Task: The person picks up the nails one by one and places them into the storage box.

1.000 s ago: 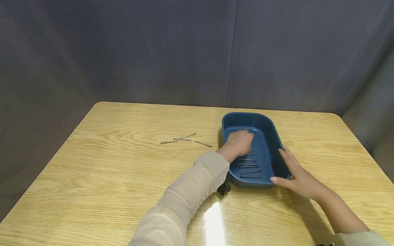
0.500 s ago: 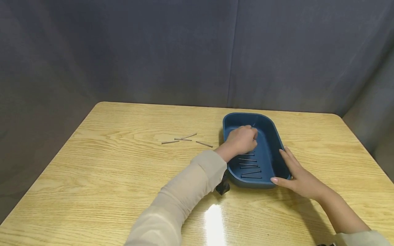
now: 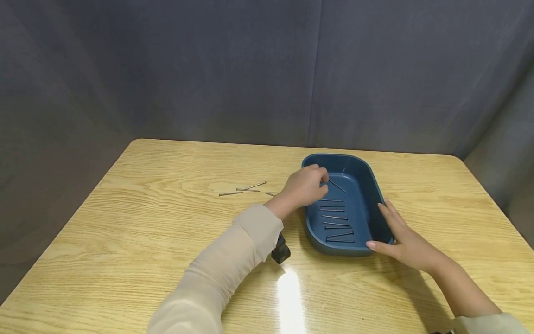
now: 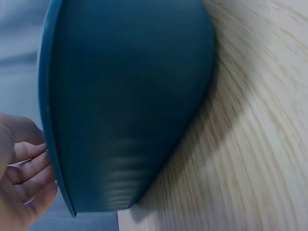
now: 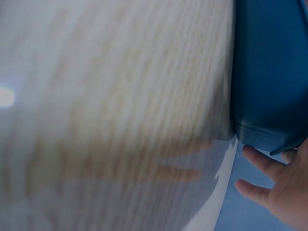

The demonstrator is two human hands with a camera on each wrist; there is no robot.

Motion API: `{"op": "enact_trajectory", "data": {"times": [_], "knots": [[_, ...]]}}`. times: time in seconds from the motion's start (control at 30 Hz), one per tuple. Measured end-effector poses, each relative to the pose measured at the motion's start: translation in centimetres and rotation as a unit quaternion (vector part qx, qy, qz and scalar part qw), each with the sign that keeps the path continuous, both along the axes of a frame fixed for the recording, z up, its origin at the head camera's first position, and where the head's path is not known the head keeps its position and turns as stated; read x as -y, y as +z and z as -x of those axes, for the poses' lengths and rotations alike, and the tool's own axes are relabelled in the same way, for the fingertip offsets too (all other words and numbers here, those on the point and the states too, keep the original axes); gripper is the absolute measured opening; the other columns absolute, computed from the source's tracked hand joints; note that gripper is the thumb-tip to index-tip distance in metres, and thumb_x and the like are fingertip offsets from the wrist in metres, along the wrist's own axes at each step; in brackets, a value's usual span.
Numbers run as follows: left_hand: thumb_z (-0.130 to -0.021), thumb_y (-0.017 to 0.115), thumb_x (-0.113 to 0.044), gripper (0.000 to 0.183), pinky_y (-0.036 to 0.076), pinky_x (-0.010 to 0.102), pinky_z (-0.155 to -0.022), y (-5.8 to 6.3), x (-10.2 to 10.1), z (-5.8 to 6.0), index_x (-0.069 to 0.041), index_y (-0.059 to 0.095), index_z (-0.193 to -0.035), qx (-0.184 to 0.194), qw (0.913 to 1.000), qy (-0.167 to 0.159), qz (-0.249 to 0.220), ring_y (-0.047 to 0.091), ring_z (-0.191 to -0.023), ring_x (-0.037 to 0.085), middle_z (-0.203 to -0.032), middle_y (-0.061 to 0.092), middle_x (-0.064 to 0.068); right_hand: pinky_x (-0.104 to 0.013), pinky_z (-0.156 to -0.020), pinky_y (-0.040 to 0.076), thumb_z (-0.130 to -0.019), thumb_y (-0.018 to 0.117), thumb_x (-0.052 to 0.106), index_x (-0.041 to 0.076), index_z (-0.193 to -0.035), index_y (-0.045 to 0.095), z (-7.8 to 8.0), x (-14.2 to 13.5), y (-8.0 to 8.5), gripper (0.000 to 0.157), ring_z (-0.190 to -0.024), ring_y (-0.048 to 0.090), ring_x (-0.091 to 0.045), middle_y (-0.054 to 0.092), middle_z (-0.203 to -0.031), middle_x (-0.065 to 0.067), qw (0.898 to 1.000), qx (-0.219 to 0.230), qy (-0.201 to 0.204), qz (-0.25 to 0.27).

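Note:
A deep blue tray (image 3: pixel 356 204) with rounded corners stands on the wooden table. Inside, several dark nails (image 3: pixel 333 217) lie crosswise in a rough row, and one nail (image 3: pixel 336 185) rests diagonally nearer the back. My left hand (image 3: pixel 302 186) is over the tray's left rim, fingers loosely bent; in the left wrist view those fingers (image 4: pixel 31 171) show nothing between them. At the tray's front right corner, my right hand (image 3: pixel 406 241) touches the rim with thumb and fingertips. The right wrist view shows its fingers (image 5: pixel 262 161) spread and fairly straight beside the tray wall.
Left of the tray, several loose nails (image 3: pixel 230 193) lie on the table (image 3: pixel 167 241), one partly hidden by my left wrist. A black wrist camera (image 3: pixel 281 250) hangs under the left sleeve. Grey curtains (image 3: pixel 233 69) stand behind the table.
My left hand has moved left from inside the tray to its left rim, uncovering the diagonal nail and more of the row. The right hand stays at the tray's corner.

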State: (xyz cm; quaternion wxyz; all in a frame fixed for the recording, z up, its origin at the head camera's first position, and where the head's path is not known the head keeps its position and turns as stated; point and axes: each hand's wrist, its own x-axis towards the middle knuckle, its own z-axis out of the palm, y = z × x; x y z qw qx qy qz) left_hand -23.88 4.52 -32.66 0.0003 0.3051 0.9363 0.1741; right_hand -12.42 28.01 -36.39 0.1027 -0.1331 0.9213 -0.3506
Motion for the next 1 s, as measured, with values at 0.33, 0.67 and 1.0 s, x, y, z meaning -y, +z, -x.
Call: {"op": "enact_trajectory", "data": {"times": [0.33, 0.67, 1.0], "knots": [[-0.091, 0.053, -0.02, 0.022, 0.046, 0.026, -0.081, -0.2, 2.1, 0.2, -0.011, 0.061, -0.109, 0.035, 0.9977, 0.024, -0.053, 0.056, -0.096, 0.013, -0.107, 0.058, 0.002, -0.072, -0.092, 0.014, -0.086, 0.061, 0.032, 0.007, -0.146, -0.006, -0.1, 0.0, -0.2, 0.093, -0.133, -0.004, -0.049, -0.015, -0.15, -0.02, 1.0, -0.002, 0.0, -0.001], [-0.09, 0.054, -0.018, 0.017, 0.045, 0.028, -0.077, -0.8, 4.2, 0.6, -0.009, 0.062, -0.102, 0.049, 0.9941, 0.05, -0.083, 0.054, -0.087, 0.014, -0.099, 0.058, 0.002, -0.072, -0.092, 0.015, -0.086, 0.061, 0.032, 0.007, -0.146, -0.005, -0.1, 0.2, 0.1, 0.093, -0.134, -0.003, -0.049, -0.014, -0.15, -0.02, 1.0, 0.001, 0.001, -0.003], [-0.09, 0.054, -0.017, 0.02, 0.045, 0.032, -0.08, -1.7, 6.1, 0.9, -0.008, 0.061, -0.107, 0.062, 0.991, 0.076, -0.09, 0.055, -0.092, 0.018, -0.101, 0.058, 0.005, -0.072, -0.092, 0.015, -0.085, 0.061, 0.032, 0.006, -0.146, -0.005, -0.1, 0.4, 0.1, 0.094, -0.134, -0.003, -0.049, -0.014, -0.15, -0.02, 1.0, 0.0, 0.001, -0.001]]}}
